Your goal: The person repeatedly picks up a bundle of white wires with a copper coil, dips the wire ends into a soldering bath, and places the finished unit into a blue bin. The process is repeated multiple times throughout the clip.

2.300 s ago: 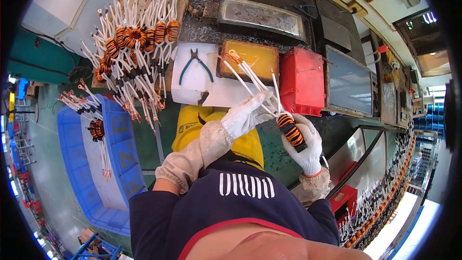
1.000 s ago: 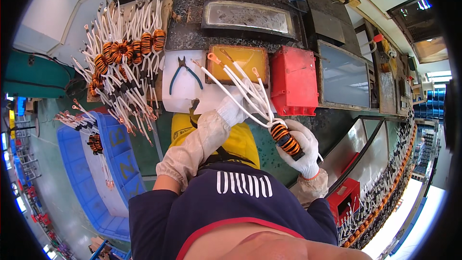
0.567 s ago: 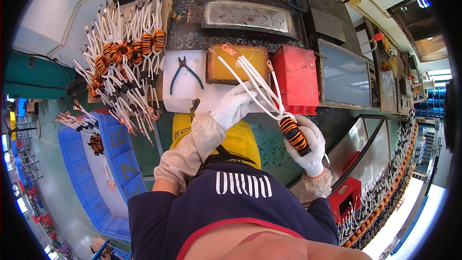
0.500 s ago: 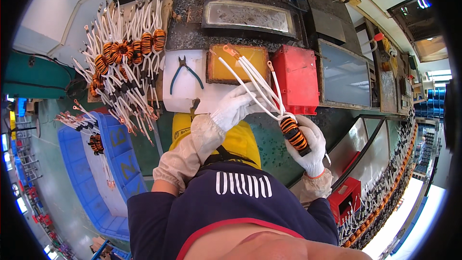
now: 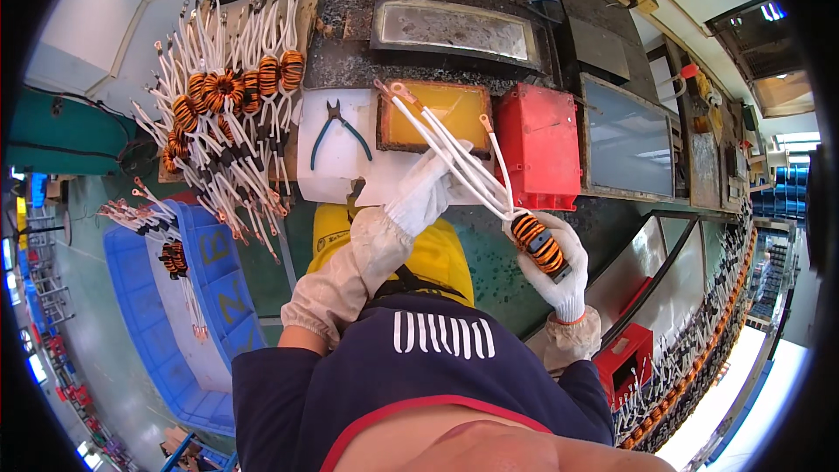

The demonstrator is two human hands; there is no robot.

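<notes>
Holding, right hand (image 5: 564, 273): gloved fingers curled round one orange-and-black toroidal coil (image 5: 537, 243).
Left hand (image 5: 426, 194): gloved, at the coil's white leads (image 5: 479, 177), fingertips partly hidden; whether they pinch or only support, I cannot tell.
Coil position: tilted in the air, on the person's side of the red plastic box (image 5: 537, 150).
Lead ends: copper ring lugs (image 5: 399, 91) appear over the yellow-filled tray (image 5: 382, 127), contact unclear; one lead splays rightward.
Progress: winding and lugs look done; this piece is in hand, not set down, so its handling seems unfinished. What remains, the view does not settle.
Blue crate (image 5: 218, 284): similar leaded coils inside.
White sheet (image 5: 312, 179): diagonal cutters (image 5: 334, 114) lying with handles spread, untouched.
Coil pile (image 5: 223, 92): many similar pieces, left.
Behind: metal-framed trough (image 5: 454, 29), grey-surfaced.
</notes>
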